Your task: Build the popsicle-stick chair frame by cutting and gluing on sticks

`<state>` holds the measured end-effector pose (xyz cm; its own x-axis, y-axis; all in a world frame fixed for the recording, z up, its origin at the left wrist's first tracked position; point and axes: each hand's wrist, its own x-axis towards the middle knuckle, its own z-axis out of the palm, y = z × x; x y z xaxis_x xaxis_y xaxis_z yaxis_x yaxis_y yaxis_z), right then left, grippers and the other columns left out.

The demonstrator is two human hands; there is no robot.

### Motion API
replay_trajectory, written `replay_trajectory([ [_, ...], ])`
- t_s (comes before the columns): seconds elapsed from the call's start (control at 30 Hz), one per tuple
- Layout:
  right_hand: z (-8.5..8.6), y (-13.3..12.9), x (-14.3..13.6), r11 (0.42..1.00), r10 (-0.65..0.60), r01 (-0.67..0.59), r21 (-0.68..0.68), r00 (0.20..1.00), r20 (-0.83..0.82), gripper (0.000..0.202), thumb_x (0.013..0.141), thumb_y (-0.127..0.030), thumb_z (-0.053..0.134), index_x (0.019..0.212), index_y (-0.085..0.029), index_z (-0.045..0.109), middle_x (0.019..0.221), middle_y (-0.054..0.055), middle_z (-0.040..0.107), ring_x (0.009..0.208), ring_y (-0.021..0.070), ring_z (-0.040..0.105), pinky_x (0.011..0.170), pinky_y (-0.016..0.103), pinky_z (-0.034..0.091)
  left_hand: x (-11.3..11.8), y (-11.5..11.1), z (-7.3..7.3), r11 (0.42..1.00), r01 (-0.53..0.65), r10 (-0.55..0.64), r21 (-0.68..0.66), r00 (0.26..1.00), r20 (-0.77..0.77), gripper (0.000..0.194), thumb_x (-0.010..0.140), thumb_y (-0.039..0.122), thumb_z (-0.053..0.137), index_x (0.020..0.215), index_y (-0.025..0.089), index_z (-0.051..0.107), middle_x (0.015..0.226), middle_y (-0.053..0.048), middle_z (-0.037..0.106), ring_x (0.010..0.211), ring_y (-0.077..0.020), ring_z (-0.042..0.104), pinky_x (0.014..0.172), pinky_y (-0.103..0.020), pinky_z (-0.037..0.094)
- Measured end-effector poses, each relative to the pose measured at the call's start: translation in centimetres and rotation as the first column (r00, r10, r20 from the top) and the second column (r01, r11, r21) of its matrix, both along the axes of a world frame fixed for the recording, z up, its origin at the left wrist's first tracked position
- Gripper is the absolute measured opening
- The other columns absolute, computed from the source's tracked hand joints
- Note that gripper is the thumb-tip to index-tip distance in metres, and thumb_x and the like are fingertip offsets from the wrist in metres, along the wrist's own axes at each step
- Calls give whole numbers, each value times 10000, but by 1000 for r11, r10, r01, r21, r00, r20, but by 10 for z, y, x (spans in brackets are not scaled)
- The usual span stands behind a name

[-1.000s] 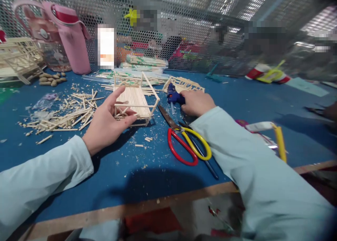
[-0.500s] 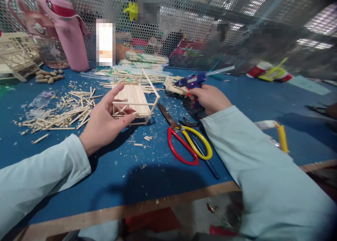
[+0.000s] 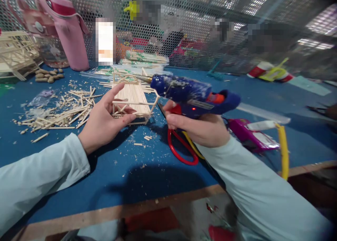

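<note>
My left hand [image 3: 103,120] grips a small house frame made of thin wooden sticks [image 3: 133,100], resting on the blue table [image 3: 137,171]. My right hand [image 3: 198,127] holds a blue hot glue gun [image 3: 189,93] raised above the table. Its nozzle points left toward the top of the stick frame. A small red light glows on the gun's side. Under my right hand lie scissors with red and yellow handles [image 3: 184,151], partly hidden.
Loose wooden sticks and offcuts [image 3: 60,111] litter the table at left. A pink bottle bag [image 3: 71,34], peanuts [image 3: 48,76] and another stick model [image 3: 15,53] stand at the far left. Stick bundles [image 3: 144,58] lie by the mesh wall. A purple item [image 3: 247,134] and yellow cord [image 3: 284,146] sit right.
My right hand picked the glue gun up from the table, lifted it and brought it nearer, nozzle toward the stick frame. My left hand has kept hold of the frame.
</note>
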<state>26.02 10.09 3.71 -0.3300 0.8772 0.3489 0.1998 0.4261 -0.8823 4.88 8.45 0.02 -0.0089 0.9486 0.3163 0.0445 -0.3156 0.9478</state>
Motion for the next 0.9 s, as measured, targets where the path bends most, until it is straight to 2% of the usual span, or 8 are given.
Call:
replay_trajectory([
  [0.13,-10,0,-20,969,-130,99,226,983,127,95,748,-281,679,771,-199,637,795,26,690,764,176,657,799,358,536,0,1,-1,1000,10,-10,4,1000,16,813,669,168,764,1396,182,401,791,-29,688,760,-181,685,712,-316,565],
  [0.3,-19,-4,-39,875,-235,139,464,960,155,126,728,-223,695,849,-210,661,771,-8,699,634,123,619,647,251,506,1,1,2,999,47,-47,21,999,10,677,666,186,773,1282,177,491,817,-35,700,752,-177,681,705,-310,561],
  [0.37,-22,-7,-40,852,-266,147,502,948,175,151,727,-191,681,876,-217,662,756,-25,695,594,102,593,614,223,478,1,1,4,999,42,-42,12,999,6,595,669,157,759,1215,170,525,823,-30,703,745,-161,677,718,-299,561],
  [0.5,-25,-8,-38,826,-241,100,555,952,188,212,744,-194,661,954,-228,655,796,-30,696,600,88,580,610,200,449,2,0,6,999,33,-33,21,999,19,506,665,120,736,1134,163,550,797,-18,694,742,-152,673,712,-283,560],
  [0.7,-24,-9,-39,840,-259,111,531,942,213,157,788,-232,627,944,-237,646,762,-31,687,595,97,576,607,204,442,2,2,2,998,53,-53,35,999,-8,524,692,168,724,1177,180,526,878,-42,689,784,-172,676,739,-314,553],
  [0.8,-24,-10,-39,845,-280,143,515,939,200,154,779,-236,641,933,-237,644,784,-27,692,633,112,601,627,216,458,-2,-3,-2,993,-26,35,118,997,-73,687,658,206,769,1270,226,458,1095,-77,641,1011,-226,635,859,-361,520],
  [0.87,-24,-10,-38,847,-310,172,502,928,205,125,769,-226,645,894,-233,640,823,-13,695,694,130,626,668,233,477,-7,-12,-3,970,-163,190,183,971,-142,774,636,221,799,1305,267,413,1259,-85,548,1197,-267,517,968,-401,452],
  [0.9,-24,-10,-38,848,-320,179,498,923,214,104,766,-218,642,869,-230,636,833,-8,692,713,136,630,684,241,483,-9,-17,-2,944,-250,288,216,942,-173,736,658,225,787,1292,279,416,1302,-80,506,1234,-272,467,1002,-415,413],
])
